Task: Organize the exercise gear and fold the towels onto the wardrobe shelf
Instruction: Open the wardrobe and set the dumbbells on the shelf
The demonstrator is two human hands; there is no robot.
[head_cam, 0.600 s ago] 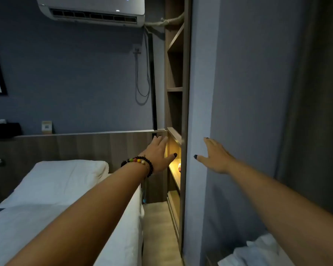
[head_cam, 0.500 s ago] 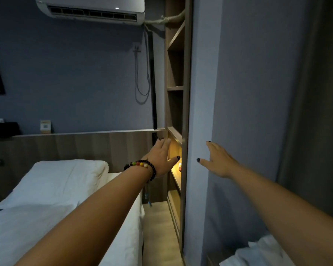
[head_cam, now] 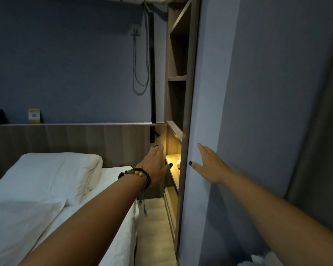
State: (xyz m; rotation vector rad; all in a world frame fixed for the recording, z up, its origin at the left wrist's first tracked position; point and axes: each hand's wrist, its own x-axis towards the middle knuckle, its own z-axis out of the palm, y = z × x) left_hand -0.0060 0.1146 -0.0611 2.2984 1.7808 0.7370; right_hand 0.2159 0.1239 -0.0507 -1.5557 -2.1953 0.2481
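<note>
We reach both hands, left point(head_cam: 155, 163) and right point(head_cam: 210, 166), open and empty, toward the lit wardrobe shelf point(head_cam: 173, 162); those soft white towels point(head_cam: 261, 261) should lift easily by their edges.

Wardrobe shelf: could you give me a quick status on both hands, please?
Left hand open, reaching at the lit wardrobe shelf. Right hand open, flat on the wardrobe door. No towel held; white cloth low right.

I see a thin strip of floor point(head_cam: 154, 223) between the bed point(head_cam: 46, 198) and the wardrobe point(head_cam: 178, 96). The grey door point(head_cam: 206, 112) blocks the right side. The lit shelf point(head_cam: 174, 160) is open for my hands.
</note>
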